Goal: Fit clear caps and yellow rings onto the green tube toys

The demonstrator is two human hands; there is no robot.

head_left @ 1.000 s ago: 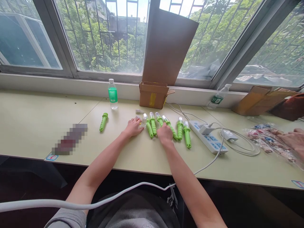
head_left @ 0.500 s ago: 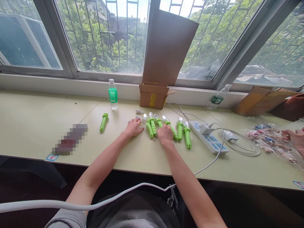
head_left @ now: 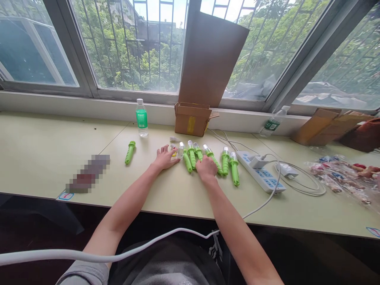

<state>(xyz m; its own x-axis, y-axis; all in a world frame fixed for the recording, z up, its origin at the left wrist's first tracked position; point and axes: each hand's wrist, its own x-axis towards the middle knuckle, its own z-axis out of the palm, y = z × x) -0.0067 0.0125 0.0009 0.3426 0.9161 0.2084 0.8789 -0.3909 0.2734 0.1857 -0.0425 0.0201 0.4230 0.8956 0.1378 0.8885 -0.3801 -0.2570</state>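
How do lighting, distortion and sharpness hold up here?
Head view: daylight through the barred window, sky pale; window frames lean, wide-angle fashion; a pixelated patch masks something on the table; the clear dome by the left hand looks soft.

- The left hand (head_left: 166, 158) is spread beside one clear piece (head_left: 180, 151).
- The right hand (head_left: 207, 167) is curled over a green stick (head_left: 198, 152) (its shiny top is visible).
- A bottle (head_left: 141, 119) stands near a cardboard box (head_left: 184, 123).
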